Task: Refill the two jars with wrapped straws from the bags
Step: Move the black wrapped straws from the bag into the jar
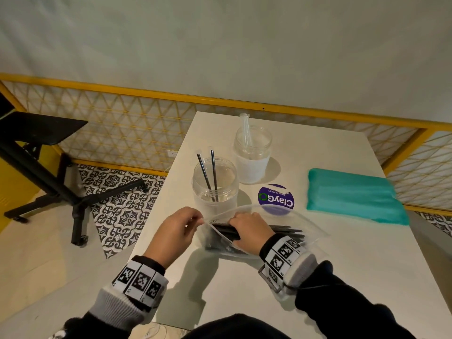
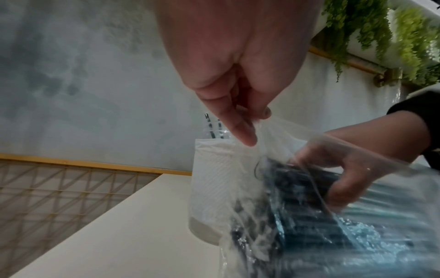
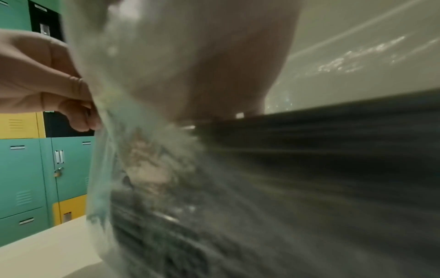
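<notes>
On the white bench [image 1: 318, 277] lies a clear plastic bag [image 1: 310, 231] of black wrapped straws [image 1: 288, 231], close to the person. The left hand [image 1: 175, 231] pinches the edge of the bag's mouth between thumb and fingertips [image 2: 245, 135] and lifts it open. The right hand [image 1: 249, 231] is inside the bag, fingers curled round a bundle of the black straws; the right wrist view is heavily blurred, so how many straws it holds cannot be told.

Just beyond the bag stands a clear jar [image 1: 215, 189] with two black straws [image 1: 210, 174] leaning upright in it. Behind and to the right of it stands a second clear jar [image 1: 253, 155] holding what seem to be clear wrapped straws [image 1: 245, 128]. A round purple sticker [image 1: 276, 199] printed "ClayGo" sits on the bench beside the bag, in front of the second jar. A teal bag of straws [image 1: 352, 194] lies farther right on the bench, well apart from both hands.
</notes>
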The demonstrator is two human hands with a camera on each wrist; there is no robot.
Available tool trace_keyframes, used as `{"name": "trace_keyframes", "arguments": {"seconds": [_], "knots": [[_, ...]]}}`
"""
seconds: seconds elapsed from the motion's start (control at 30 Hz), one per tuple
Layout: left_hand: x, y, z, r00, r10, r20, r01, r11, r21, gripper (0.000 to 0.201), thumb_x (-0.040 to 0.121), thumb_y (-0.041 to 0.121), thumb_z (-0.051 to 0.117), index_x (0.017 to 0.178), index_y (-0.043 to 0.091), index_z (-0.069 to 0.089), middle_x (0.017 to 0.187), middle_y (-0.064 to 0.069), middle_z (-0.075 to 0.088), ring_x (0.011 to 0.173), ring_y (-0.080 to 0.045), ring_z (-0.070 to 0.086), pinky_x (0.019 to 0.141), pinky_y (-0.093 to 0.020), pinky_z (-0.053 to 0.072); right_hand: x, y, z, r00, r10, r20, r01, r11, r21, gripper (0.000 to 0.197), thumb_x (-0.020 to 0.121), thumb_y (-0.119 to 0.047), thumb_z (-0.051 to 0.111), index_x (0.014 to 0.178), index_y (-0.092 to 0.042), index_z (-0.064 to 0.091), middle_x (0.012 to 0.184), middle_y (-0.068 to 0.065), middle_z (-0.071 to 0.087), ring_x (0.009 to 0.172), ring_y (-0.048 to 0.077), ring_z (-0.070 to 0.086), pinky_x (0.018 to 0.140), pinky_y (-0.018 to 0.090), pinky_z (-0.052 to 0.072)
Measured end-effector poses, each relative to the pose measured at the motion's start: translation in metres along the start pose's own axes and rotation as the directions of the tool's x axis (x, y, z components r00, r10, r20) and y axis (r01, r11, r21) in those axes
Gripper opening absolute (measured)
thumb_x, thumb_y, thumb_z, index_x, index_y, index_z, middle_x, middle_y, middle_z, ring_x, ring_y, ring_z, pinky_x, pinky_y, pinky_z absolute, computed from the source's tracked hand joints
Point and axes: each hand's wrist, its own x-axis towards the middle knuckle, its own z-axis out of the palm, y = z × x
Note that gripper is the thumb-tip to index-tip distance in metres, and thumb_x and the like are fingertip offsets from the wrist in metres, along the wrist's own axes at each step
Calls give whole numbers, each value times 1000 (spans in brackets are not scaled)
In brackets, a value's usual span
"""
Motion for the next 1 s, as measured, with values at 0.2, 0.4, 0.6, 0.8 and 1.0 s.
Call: {"name": "trace_keyframes", "arguments": {"seconds": [0.2,0.4,0.6,0.8,1.0], "knots": [[1,-4,-9,999,-29,-26,29,1000,-3,7,88,19,61,89,12,64,80,8,61,71,-10,61,68,-30,54,-2,8,-5,999,42,-33,-36,984,172,26,83,-22,58,107,-16,57,104,8,65,95,26,60,81,32,46],[9,-12,-19,990,-126,-61,123,992,-41,4,88,16,61,85,19,62,78,9,62,74,-11,62,67,-26,52,-12,4,-49,993,62,-97,-4,863,505,29,83,-22,65,109,-18,54,98,2,66,84,15,60,74,27,50],[11,-12,-19,990,-139,6,139,990,11,12,90,23,57,100,28,59,93,8,61,79,-7,61,69,-28,52,-21,-18,-143,879,172,-445,290,548,785,22,82,-19,69,90,-34,55,85,-12,63,76,-5,61,70,7,49],[15,3,-13,972,-231,-50,233,970,61,24,83,46,62,88,25,53,84,12,57,70,-7,56,62,-27,46,8,-31,-182,610,403,-682,609,311,729,10,84,-9,67,85,-6,58,74,5,60,69,18,60,72,30,54],[21,5,-9,970,-241,-25,242,961,133,15,85,28,60,85,22,46,84,7,55,62,-3,47,53,-17,30,54,-22,-115,839,403,-365,264,284,922,22,78,-20,74,96,-19,61,91,-5,66,87,9,63,96,42,49]]}}
